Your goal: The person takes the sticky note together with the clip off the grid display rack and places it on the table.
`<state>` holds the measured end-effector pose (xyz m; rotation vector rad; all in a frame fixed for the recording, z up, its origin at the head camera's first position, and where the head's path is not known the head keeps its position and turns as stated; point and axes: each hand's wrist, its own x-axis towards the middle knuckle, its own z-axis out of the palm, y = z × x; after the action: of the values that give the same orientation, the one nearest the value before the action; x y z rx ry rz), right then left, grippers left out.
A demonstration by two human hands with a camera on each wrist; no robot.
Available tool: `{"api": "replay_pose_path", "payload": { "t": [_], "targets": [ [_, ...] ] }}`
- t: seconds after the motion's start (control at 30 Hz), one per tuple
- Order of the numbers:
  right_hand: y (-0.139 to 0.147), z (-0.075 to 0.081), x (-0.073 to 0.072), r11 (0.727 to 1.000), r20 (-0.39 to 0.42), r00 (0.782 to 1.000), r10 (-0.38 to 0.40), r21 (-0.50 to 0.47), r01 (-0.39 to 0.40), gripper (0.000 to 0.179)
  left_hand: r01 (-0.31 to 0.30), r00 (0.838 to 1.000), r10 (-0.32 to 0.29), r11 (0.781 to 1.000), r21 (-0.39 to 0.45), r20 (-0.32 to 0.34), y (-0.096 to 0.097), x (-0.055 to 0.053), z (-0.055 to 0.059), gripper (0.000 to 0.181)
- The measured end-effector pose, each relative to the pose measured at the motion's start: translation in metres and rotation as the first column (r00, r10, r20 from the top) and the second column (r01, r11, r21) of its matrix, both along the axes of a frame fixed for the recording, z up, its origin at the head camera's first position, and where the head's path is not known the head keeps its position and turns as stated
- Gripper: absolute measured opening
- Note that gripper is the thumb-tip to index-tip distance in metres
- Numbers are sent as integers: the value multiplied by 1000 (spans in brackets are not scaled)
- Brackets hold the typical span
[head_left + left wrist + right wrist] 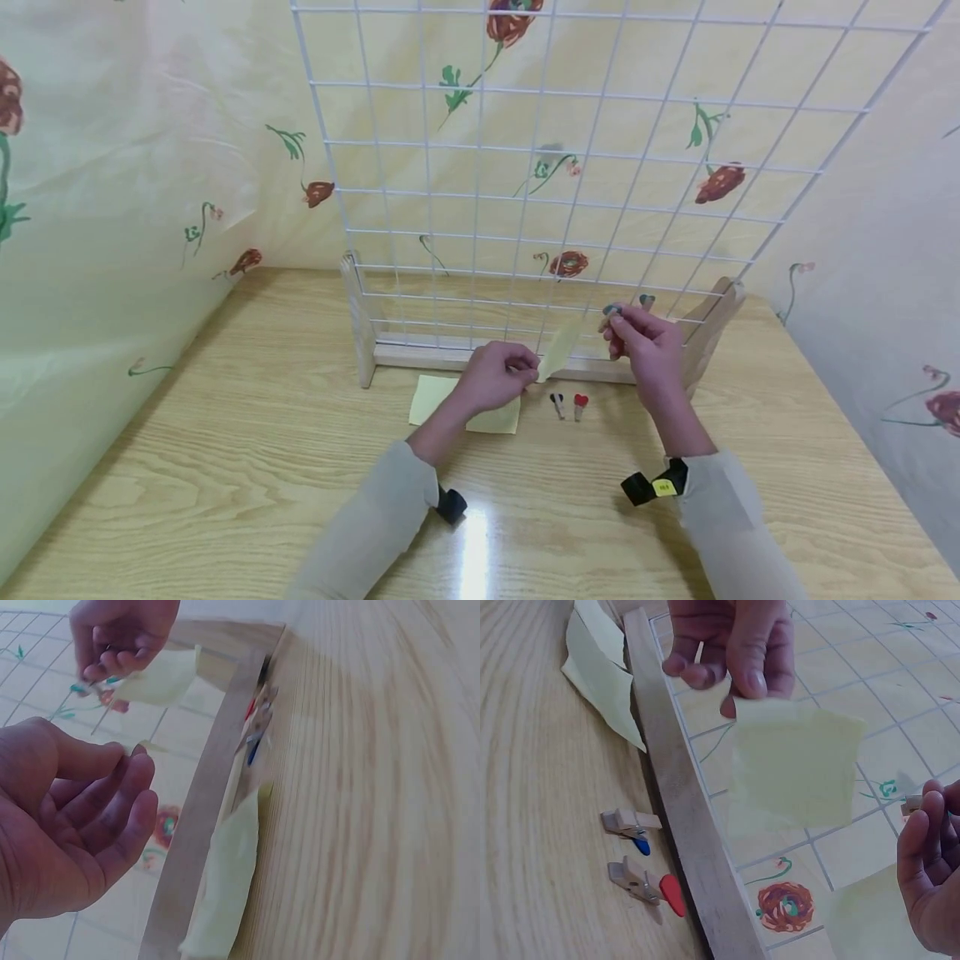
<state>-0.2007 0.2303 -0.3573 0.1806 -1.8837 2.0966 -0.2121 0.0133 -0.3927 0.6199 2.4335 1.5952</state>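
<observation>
My left hand (497,375) pinches a pale yellow paper note (795,769) by one edge, between thumb and fingers. The note hangs in front of the white wire grid (480,148). To its right, my right hand (651,343) pinches a small wooden clothespin (609,316) with a dark green top. On the table below lie two more clothespins, one with a red heart (581,401) and one with a dark blue top (556,400). More yellow notes (495,419) lie on the table, partly hidden by my left forearm.
Wooden feet (360,325) and a bottom rail (420,357) hold the grid upright. Near its right foot, another green-topped clothespin (647,300) sits at the grid behind my right hand. Another yellow sheet (877,919) shows against the grid. Flowered cloth (150,167) surrounds the table.
</observation>
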Motion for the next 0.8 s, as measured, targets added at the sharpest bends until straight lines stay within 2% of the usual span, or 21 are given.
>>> {"api": "replay_pose_path", "payload": {
  "t": [0.1,0.23,0.37,0.53,0.8],
  "targets": [
    [-2,0,1,1000,27,999,28,-12,-27,13,4,1000,-4,1000,-28,-9,-13,1,0,6],
    [-4,0,4,998,69,996,53,24,-54,13,17,1000,-18,998,-55,-3,-29,2,0,5],
    [-5,-3,7,995,98,994,55,78,-63,15,35,999,-36,997,-69,-9,-44,5,2,6],
    [0,-9,13,993,148,987,60,97,-74,18,30,999,-33,995,-96,-31,-63,9,2,6],
    [10,-19,21,990,217,974,62,108,-87,17,17,999,-20,997,-74,-34,-88,14,2,7]
  ]
}}
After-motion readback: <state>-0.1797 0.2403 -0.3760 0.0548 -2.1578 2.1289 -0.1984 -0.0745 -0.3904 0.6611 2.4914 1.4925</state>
